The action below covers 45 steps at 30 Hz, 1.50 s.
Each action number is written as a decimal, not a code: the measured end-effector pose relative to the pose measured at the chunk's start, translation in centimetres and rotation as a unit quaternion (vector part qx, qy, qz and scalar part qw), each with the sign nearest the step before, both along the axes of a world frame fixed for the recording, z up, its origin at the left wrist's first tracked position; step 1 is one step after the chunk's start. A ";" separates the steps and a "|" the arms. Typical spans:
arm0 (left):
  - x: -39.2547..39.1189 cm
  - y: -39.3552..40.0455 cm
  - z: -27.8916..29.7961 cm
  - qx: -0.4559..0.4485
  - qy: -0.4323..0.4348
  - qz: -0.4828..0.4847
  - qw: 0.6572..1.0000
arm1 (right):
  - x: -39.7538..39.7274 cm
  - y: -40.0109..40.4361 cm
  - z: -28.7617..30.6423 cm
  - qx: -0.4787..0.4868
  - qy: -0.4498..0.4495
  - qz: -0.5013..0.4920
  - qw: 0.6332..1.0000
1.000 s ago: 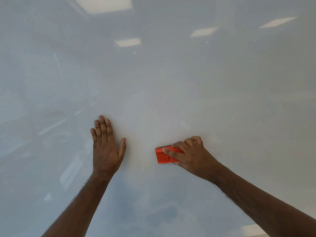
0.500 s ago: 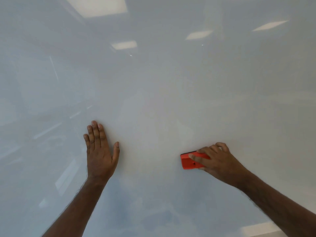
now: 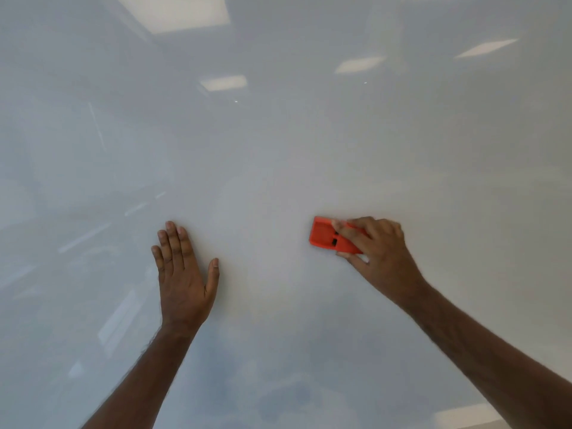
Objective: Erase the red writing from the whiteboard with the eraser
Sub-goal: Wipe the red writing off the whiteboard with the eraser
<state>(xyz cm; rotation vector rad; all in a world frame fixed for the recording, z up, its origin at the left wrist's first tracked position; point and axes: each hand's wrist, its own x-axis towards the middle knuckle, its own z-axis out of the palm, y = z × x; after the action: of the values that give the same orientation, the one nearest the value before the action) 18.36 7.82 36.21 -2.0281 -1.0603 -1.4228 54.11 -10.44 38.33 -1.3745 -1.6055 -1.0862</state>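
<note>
We see one orange-red eraser [image 3: 328, 235] lying flat against the whiteboard [image 3: 309, 150], right of centre in the lower half of the view. Our right hand [image 3: 379, 252] grips it, fingers curled over its top and thumb under its lower edge, so the eraser's right end is hidden beneath the fingers; only the left end with two small dark slots shows. We can make out no red writing anywhere on the board. Our left hand [image 3: 182, 274] lies well apart to the left, pressed flat on the board, four fingers together and thumb spread. The board fills the whole view, its edges cut off, with bare surface on all sides of the eraser. Five pale ceiling-light reflections [image 3: 223, 83] blur its upper part.
</note>
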 end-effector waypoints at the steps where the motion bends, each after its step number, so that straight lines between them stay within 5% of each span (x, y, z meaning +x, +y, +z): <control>1: 0.0 0.0 0.0 0.000 0.000 -0.003 1.000 | -0.6 0.2 -1.1 -0.008 -0.023 0.001 1.000; 7: -0.7 0.3 -0.1 0.001 0.008 -0.012 1.000 | 1.0 -1.4 -8.4 -0.057 -0.139 -0.050 0.987; 12: -0.9 0.6 -0.2 0.008 0.013 -0.014 1.000 | 5.9 -3.8 -10.3 -0.062 -0.098 -0.064 0.991; 18: -0.8 0.7 -0.4 0.013 0.009 -0.009 1.000 | 10.7 -6.4 -10.2 -0.048 0.134 -0.098 0.985; 22: -0.6 0.8 -0.6 0.016 0.004 -0.005 1.000 | 9.4 -5.3 -10.1 0.010 0.343 -0.055 0.938; 25: -0.3 0.7 -0.8 0.014 0.003 -0.004 1.000 | 6.3 -3.6 -10.0 0.067 0.405 -0.001 0.912; 29: -0.2 0.8 -1.1 0.021 0.005 -0.005 1.000 | 1.4 -1.5 -10.5 0.076 0.353 0.018 0.932; 33: -0.3 1.1 -1.2 0.030 0.004 -0.003 1.000 | -3.6 0.2 -11.5 -0.029 0.188 -0.017 0.982; 39: -0.9 1.2 -1.3 0.034 0.009 -0.010 0.999 | -1.2 -1.2 -12.0 -0.084 0.040 -0.044 0.995; 42: -1.3 1.4 -1.3 0.044 0.018 -0.006 0.999 | 2.2 -3.0 -13.1 -0.065 0.142 -0.055 0.986; 45: -1.1 1.6 -1.5 0.047 0.023 0.001 0.999 | 4.4 -4.3 -13.3 -0.019 0.359 -0.044 0.932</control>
<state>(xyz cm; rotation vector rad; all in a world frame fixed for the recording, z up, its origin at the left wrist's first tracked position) 17.26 9.40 34.74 -1.9827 -0.9575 -1.3918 58.52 -14.75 24.99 -1.6309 -1.0317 -0.4927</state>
